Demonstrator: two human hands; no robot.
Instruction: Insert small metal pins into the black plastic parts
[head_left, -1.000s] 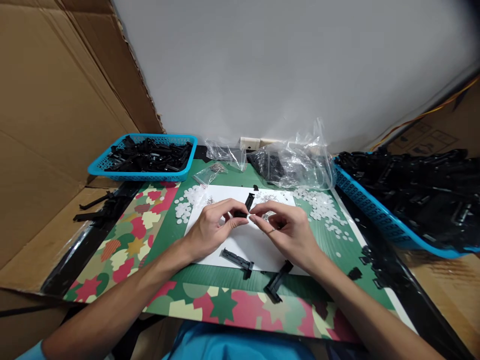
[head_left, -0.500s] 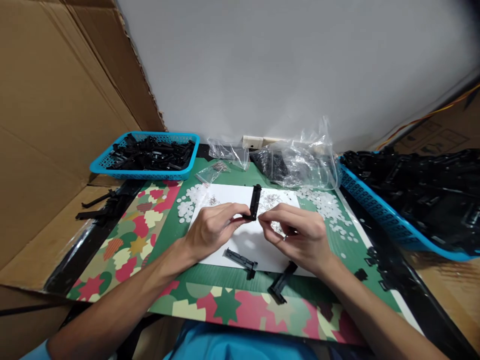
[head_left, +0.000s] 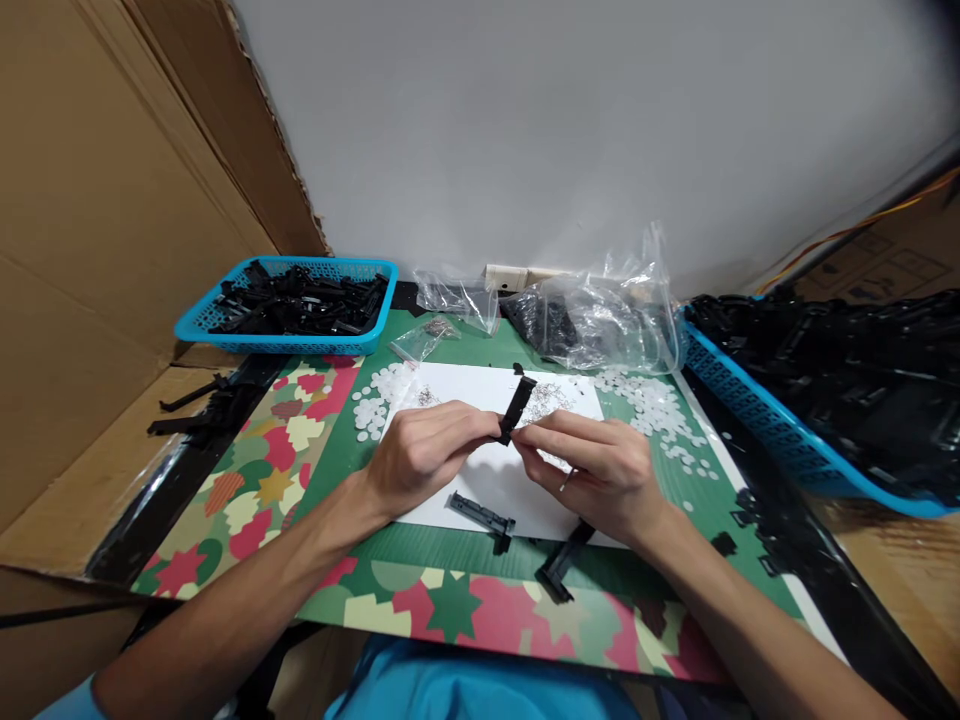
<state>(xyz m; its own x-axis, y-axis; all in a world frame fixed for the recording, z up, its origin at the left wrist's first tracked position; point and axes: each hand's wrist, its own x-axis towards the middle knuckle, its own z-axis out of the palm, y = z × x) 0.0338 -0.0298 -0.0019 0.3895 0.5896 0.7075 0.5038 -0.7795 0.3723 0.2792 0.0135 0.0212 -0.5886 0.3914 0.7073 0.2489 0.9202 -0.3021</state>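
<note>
Over the white paper sheet (head_left: 480, 495), my left hand (head_left: 427, 450) pinches the lower end of a black plastic part (head_left: 519, 400), which stands up tilted to the right. My right hand (head_left: 592, 465) is closed, its thumb and forefinger tips meeting the same end of the part; whatever small piece they hold is hidden. A small whitish bit shows at the lower fingers of that hand. Below lie a grey-black slotted part (head_left: 482, 517) and another black part (head_left: 562, 570), partly under my right hand. Tiny metal pieces (head_left: 551, 400) are scattered on the paper behind the hands.
Blue baskets of black parts stand at the back left (head_left: 285, 345) and right (head_left: 817, 440). White discs (head_left: 652, 405) lie on the green mat, with more discs (head_left: 371, 412) at left. Clear plastic bags (head_left: 600, 320) rest by the wall. A cardboard panel (head_left: 127, 150) rises at left.
The black part has been turned in my left fingers and now leans right, showing a smoother face. My right fingertips have moved slightly left, up to its lower end.
</note>
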